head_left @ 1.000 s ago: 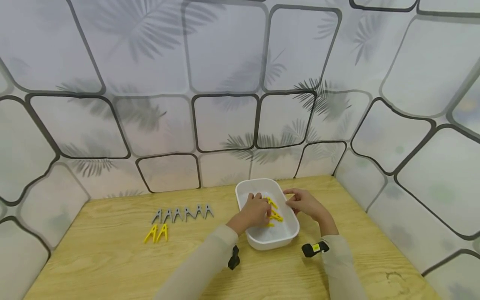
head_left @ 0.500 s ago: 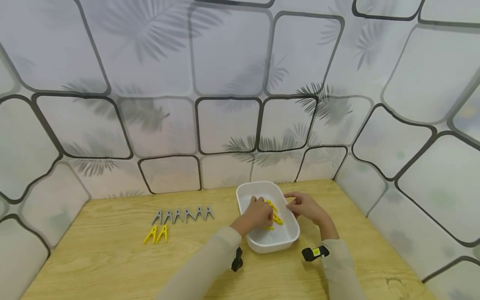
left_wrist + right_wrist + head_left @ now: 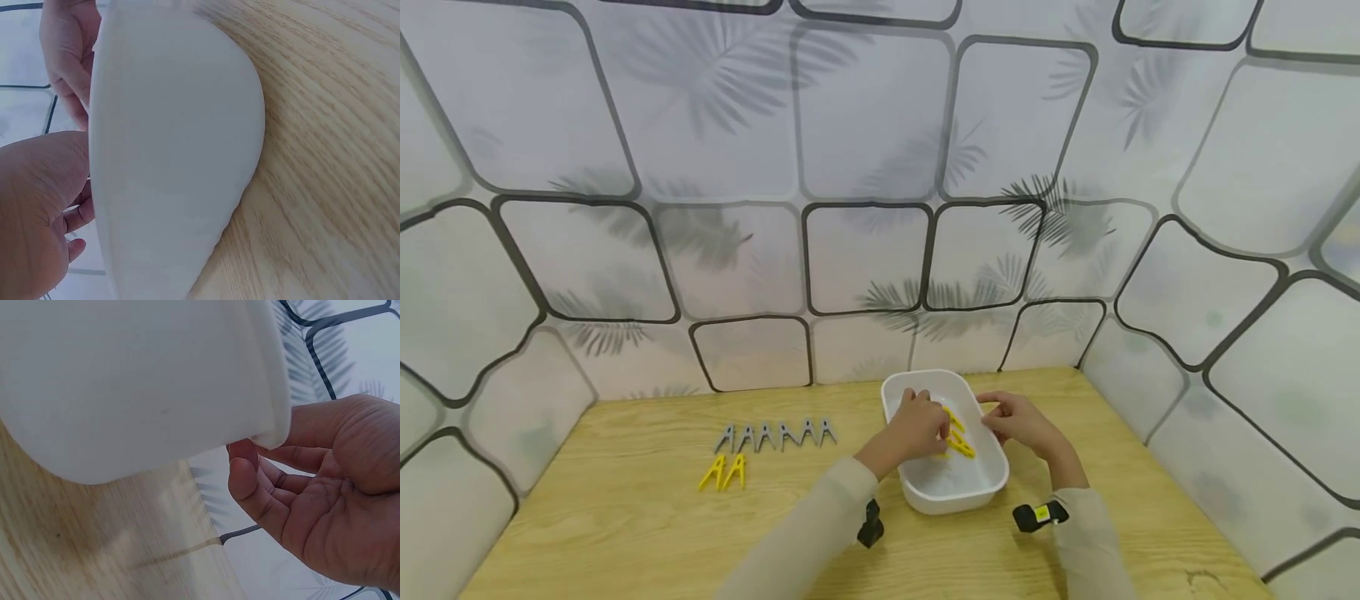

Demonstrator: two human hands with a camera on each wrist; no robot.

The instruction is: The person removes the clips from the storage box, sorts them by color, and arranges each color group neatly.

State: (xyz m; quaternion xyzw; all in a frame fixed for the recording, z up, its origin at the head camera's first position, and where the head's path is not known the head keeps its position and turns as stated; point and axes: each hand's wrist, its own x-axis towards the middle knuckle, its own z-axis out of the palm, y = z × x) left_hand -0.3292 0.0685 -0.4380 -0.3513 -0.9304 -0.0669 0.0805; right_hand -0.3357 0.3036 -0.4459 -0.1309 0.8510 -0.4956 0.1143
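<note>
A white plastic tub (image 3: 955,498) stands on the table, with several yellow clothespins (image 3: 961,446) lying inside it. My left hand (image 3: 917,427) reaches down into the tub over its left side, fingers bent down among the clothespins. Its fingertips are hidden, and I cannot tell whether it grips one. At the tub's right rim, my right hand (image 3: 1018,422) holds the edge with thumb and fingers. In the right wrist view the fingers (image 3: 244,478) curl in under the rim. The left wrist view is mostly filled by the tub's outer wall (image 3: 175,144).
Left of the tub, several grey clothespins (image 3: 765,435) stand in a row on the wooden table (image 3: 647,517). Two yellow clothespins (image 3: 724,472) sit in front of the row's left end. A patterned wall covering (image 3: 865,258) rises behind the table and at both sides.
The head view has shifted slightly, moving the scene a little right and down. My left hand stays in the tub, with small movement among the clothespins. The right hand keeps to the rim.
</note>
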